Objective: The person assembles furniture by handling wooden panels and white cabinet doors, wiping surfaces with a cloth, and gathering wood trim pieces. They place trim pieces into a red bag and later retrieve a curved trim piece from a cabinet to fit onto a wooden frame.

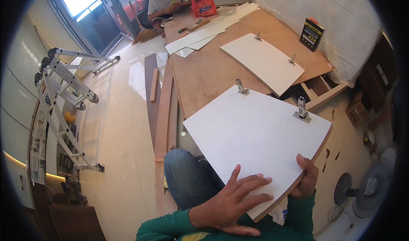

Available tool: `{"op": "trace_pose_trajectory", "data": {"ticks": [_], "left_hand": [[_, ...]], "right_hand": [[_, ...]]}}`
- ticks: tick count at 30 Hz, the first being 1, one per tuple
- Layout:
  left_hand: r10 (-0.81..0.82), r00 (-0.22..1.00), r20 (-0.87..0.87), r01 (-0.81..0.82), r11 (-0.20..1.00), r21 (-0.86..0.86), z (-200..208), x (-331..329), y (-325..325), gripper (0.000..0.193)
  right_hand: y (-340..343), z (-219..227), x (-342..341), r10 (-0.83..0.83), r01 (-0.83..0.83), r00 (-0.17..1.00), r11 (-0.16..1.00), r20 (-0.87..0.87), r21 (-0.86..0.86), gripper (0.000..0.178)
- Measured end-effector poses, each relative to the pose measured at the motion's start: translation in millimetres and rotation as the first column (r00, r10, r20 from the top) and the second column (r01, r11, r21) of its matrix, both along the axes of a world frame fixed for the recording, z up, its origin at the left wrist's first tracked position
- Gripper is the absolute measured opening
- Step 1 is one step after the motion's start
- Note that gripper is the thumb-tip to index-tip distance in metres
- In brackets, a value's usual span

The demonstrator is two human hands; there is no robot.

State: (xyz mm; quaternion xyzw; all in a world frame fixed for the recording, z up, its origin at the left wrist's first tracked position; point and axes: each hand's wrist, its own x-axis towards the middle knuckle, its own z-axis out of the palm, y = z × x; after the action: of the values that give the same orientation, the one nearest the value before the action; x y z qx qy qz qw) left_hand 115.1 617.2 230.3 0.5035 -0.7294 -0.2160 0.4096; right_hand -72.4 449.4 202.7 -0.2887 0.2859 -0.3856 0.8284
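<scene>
A white cabinet door panel (pixel 251 130) lies tilted across my lap, its far part over the brown work surface. Two metal hinges, a left one (pixel 241 87) and a right one (pixel 302 110), stand up along its far edge. My left hand (pixel 234 200) rests on the panel's near part with fingers spread. At the near right edge my right hand (pixel 306 177) grips the panel, thumb on top and the other fingers underneath, mostly hidden. Beyond it, a second white door panel (pixel 264 62) with two hinges lies on the brown board.
The brown board (pixel 191 81) holds white strips (pixel 208 34), a red bag (pixel 203 4) and a black box (pixel 312 34). A folding ladder (pixel 64 109) stands left, near wooden planks (pixel 164 113) on the floor. A fan (pixel 370 194) is at right. Another person (pixel 168 2) sits at the back.
</scene>
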Motion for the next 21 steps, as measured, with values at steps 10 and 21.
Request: {"op": "trace_pose_trajectory", "data": {"ticks": [10, 21], "left_hand": [[0.866, 0.323, -0.381, -0.749, 0.480, 0.457, -85, 41, 0, 0.085], [0.605, -0.203, -0.770, -0.216, 0.739, 0.638, -90, 18, -30, 0.048]], "right_hand": [[26, -64, -32, 0.015, -0.021, 0.995, 0.998, 0.096, 0.063, 0.084], [31, -73, 16, 0.036, -0.026, 0.965, 0.999, 0.258, -0.040, 0.081]]}}
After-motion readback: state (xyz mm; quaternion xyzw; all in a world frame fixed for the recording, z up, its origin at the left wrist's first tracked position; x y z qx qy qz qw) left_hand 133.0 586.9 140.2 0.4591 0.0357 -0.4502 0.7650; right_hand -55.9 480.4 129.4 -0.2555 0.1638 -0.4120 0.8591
